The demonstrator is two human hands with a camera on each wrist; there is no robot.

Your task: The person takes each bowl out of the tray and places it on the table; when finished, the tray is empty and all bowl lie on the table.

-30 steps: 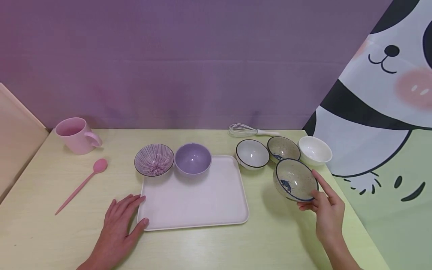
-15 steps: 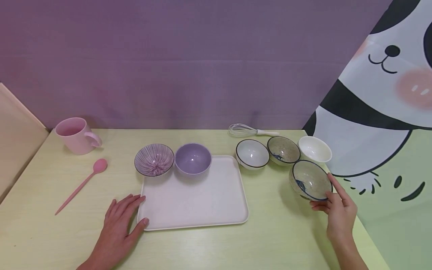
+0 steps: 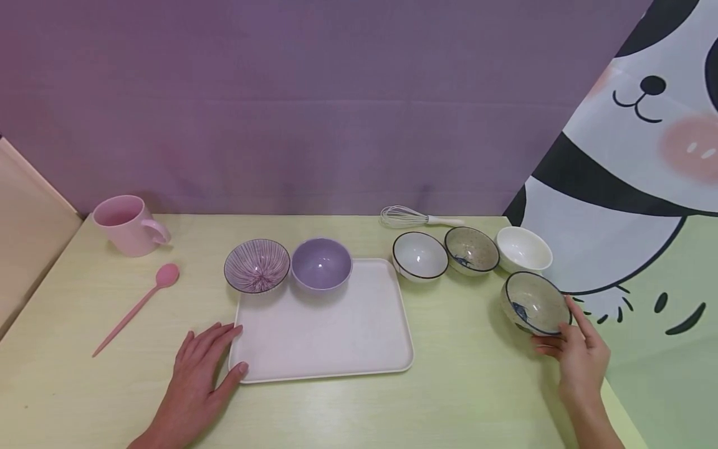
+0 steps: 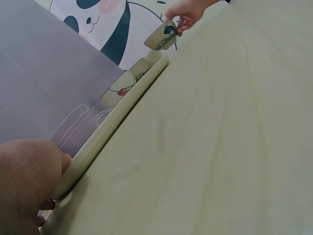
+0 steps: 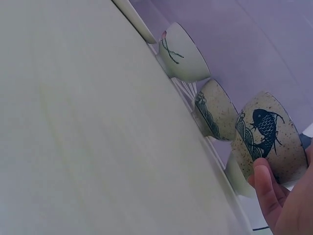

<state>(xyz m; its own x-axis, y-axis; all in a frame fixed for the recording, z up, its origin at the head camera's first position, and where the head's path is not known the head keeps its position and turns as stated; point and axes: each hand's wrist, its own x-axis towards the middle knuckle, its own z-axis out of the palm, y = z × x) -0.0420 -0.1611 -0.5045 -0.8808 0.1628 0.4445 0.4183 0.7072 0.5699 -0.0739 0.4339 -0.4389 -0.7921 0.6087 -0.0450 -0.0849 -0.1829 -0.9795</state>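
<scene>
At the right side of the table my right hand point(image 3: 583, 362) holds a speckled beige bowl point(image 3: 535, 302) with a blue fish painted on it. Fingers lie at its rim and under its side; the right wrist view shows this bowl point(image 5: 269, 137) raised off the tabletop, slightly tilted. My left hand point(image 3: 193, 380) rests at the left edge of the white tray point(image 3: 331, 343), fingers spread and fairly straight, fingertips at the rim. On the tray's back edge stand a purple-striped bowl point(image 3: 257, 267) and a plain purple bowl point(image 3: 321, 265).
Right of the tray stand a white bowl with dark rim point(image 3: 419, 257), a second speckled bowl point(image 3: 471, 251) and a plain white bowl point(image 3: 523, 249). A whisk point(image 3: 417, 217) lies behind them. A pink mug point(image 3: 129, 226) and a pink spoon point(image 3: 137, 308) are at the left.
My right hand has carried the speckled bowl to the right and slightly toward me, away from the other bowls. The left hand has stayed at the tray's edge.
</scene>
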